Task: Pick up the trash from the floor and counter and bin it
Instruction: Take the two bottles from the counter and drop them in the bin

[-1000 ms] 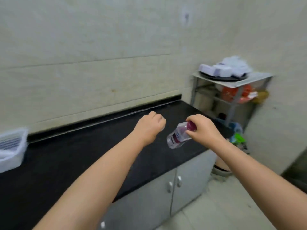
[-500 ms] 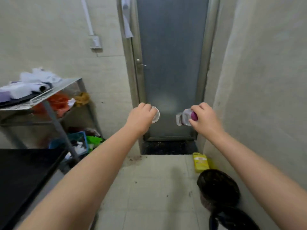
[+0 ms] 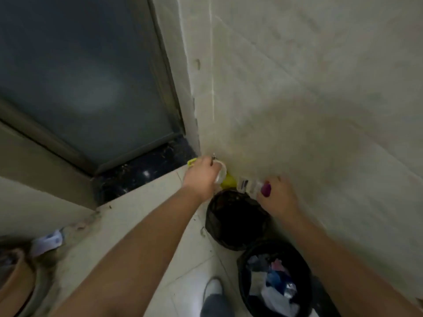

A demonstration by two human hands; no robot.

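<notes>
My right hand [image 3: 278, 197] grips a small clear plastic bottle [image 3: 248, 185] by its purple cap, held sideways just above the far rim of a black-lined bin [image 3: 235, 219]. My left hand [image 3: 202, 176] is closed around a small clear round cup or lid [image 3: 221, 172], beside the same bin's far left edge. A second black bin [image 3: 274, 280] nearer to me holds crumpled white and blue trash.
A yellow packet [image 3: 227, 180] lies on the floor by the tiled wall [image 3: 309, 99] behind the bins. A frosted door [image 3: 87, 83] with a dark threshold stands at left. A white scrap [image 3: 48, 241] lies on the floor at lower left. My shoe [image 3: 212, 289] is at the bottom.
I have turned from the counter to the door corner and looked down. Both hands, still holding the bottle and the clear cup, have dropped to just above the far bin.
</notes>
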